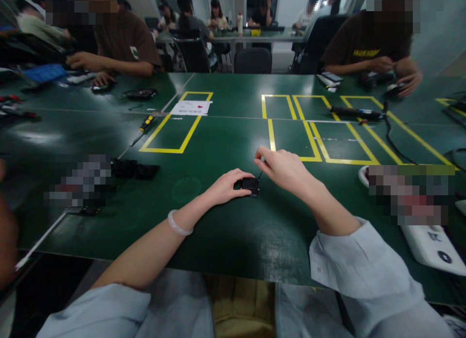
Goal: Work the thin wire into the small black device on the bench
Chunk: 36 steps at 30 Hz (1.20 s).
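A small black box-like part (249,184) rests on the green table in front of me. My left hand (233,186) pinches it from the left, thumb on the near side and fingers on the far side. Just beyond the part's right side, my right hand (282,167) is raised a little, its fingers pinched together. From those fingertips a thin black stick or wire (259,176) slants down to the part's right corner. I cannot tell whether it is a tool or a piece of the part. The palm side of my right hand is hidden.
Yellow tape boxes mark the green table (233,139), with a paper label (191,108) at one. A yellow-black screwdriver (146,124) and black parts (134,170) lie left. A black cylindrical tool (357,113) and white device (433,248) lie right. Co-workers sit opposite.
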Each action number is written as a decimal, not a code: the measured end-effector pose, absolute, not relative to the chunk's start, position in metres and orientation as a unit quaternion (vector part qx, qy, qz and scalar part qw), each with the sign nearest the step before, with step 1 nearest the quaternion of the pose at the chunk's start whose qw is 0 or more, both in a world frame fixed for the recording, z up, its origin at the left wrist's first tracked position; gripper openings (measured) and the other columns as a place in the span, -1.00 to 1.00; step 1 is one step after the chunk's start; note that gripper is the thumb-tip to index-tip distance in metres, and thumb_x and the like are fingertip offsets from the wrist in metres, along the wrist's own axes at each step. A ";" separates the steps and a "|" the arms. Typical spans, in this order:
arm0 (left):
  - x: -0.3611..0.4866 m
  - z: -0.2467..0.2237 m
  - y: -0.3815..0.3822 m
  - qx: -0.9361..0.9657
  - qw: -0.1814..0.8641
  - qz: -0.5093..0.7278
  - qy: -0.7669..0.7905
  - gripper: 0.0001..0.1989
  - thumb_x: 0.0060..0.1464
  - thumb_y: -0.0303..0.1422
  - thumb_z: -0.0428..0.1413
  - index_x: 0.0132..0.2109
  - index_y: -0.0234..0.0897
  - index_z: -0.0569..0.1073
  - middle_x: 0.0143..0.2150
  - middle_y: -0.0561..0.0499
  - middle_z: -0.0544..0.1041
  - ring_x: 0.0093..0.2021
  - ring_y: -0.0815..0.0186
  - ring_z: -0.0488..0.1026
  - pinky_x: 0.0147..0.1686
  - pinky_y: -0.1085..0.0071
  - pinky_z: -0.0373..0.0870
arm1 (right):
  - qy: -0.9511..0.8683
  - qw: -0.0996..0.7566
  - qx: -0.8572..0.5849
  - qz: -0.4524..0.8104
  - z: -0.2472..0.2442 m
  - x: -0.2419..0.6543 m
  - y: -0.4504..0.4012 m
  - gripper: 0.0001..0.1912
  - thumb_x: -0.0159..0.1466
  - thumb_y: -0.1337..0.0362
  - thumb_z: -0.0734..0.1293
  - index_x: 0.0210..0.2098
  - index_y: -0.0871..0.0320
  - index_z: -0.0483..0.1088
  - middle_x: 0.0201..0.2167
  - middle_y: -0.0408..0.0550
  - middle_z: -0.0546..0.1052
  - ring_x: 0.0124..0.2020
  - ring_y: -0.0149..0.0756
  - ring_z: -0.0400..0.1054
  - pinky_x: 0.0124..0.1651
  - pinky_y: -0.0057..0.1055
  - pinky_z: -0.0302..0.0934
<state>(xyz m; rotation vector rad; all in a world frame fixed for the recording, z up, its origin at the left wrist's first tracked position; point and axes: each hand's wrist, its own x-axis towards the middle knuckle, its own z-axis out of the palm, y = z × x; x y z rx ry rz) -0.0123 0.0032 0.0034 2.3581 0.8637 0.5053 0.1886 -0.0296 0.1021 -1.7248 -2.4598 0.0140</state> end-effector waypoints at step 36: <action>-0.012 0.004 0.002 0.879 0.291 0.182 0.332 -0.57 0.12 -0.12 0.14 0.11 -0.12 0.39 -0.07 -0.04 0.42 -0.05 0.18 0.40 -0.03 0.29 0.30 | -0.815 0.072 -0.574 -0.005 0.101 0.190 -0.030 -0.72 0.35 0.24 0.04 -0.05 0.08 0.28 -0.36 -0.05 0.54 -0.41 -0.25 0.39 -0.46 -0.41 -0.15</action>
